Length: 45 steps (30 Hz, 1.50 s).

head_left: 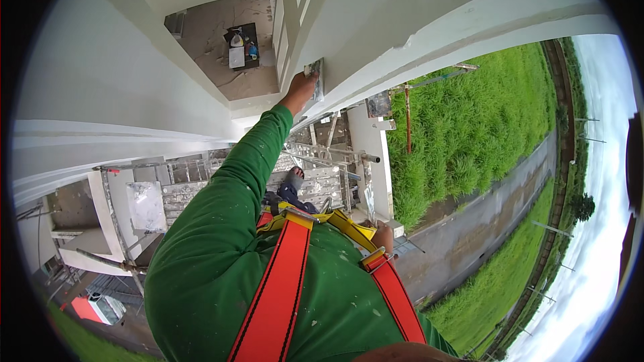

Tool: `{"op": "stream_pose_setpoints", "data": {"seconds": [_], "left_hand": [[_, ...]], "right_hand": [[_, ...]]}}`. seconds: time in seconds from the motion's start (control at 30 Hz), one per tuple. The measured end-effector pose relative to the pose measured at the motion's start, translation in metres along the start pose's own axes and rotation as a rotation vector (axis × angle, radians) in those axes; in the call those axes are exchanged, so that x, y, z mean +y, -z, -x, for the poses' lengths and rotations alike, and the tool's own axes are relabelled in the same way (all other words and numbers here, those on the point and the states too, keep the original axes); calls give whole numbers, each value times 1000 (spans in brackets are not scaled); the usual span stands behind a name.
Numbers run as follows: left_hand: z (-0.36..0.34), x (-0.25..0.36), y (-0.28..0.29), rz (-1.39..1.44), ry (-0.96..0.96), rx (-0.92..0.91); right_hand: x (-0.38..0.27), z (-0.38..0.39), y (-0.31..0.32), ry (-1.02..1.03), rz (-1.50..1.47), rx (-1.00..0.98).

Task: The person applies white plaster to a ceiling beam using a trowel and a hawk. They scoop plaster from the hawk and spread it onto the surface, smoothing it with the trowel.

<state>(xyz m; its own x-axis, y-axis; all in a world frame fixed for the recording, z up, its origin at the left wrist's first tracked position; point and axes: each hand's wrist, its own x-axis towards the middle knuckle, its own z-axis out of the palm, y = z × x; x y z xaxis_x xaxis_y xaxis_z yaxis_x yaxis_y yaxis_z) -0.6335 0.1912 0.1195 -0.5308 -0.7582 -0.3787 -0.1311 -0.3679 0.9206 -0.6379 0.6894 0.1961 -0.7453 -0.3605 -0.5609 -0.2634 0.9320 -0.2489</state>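
My left arm, in a green sleeve, reaches up to the pale wall [376, 33]. My left hand [300, 91] is closed round a flat trowel [318, 80] with a smeared grey blade. The blade lies against the wall beside the corner of a window opening [280, 40]. At my right side, my right hand [384, 236] is low beside the yellow harness belt [352, 229]; its fingers are mostly hidden, and whether it holds anything does not show. Red harness straps [272, 288] cross my green, paint-flecked shirt.
Below me are scaffold planks [318, 184], with my foot [296, 173] on them, and metal tubes [352, 154]. Through the opening, a dark mat [251, 39] with several items lies on a dusty floor. Far below at right are grass [463, 121] and a paved road [469, 241].
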Motion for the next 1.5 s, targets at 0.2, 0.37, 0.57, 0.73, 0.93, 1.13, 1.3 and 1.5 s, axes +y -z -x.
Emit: {"op": "stream_pose_setpoints", "data": {"seconds": [0.2,0.37,0.57,0.73,0.93,1.13,1.3,1.5], "left_hand": [[28,92,-8,-84,-214,16],[56,170,-14,-82,-407,51],[108,294,-33,-229,-713,108],[166,391,-49,-304,-1109,205],[190,413,-37,-369,-1198,159],[100,220,27,-339,-681,325],[53,32,14,-431,-369,194],[72,-29,-56,-419,-519,267]], "right_hand": [[-15,-18,0,130,-31,68],[-52,-28,23,115,-46,26],[-46,-51,20,141,-60,67],[-34,-74,11,167,-117,-8],[-35,-71,10,179,-82,88],[-21,-55,2,98,-24,69],[-16,-16,8,33,-11,-2],[-4,14,16,118,-2,-21]]}}
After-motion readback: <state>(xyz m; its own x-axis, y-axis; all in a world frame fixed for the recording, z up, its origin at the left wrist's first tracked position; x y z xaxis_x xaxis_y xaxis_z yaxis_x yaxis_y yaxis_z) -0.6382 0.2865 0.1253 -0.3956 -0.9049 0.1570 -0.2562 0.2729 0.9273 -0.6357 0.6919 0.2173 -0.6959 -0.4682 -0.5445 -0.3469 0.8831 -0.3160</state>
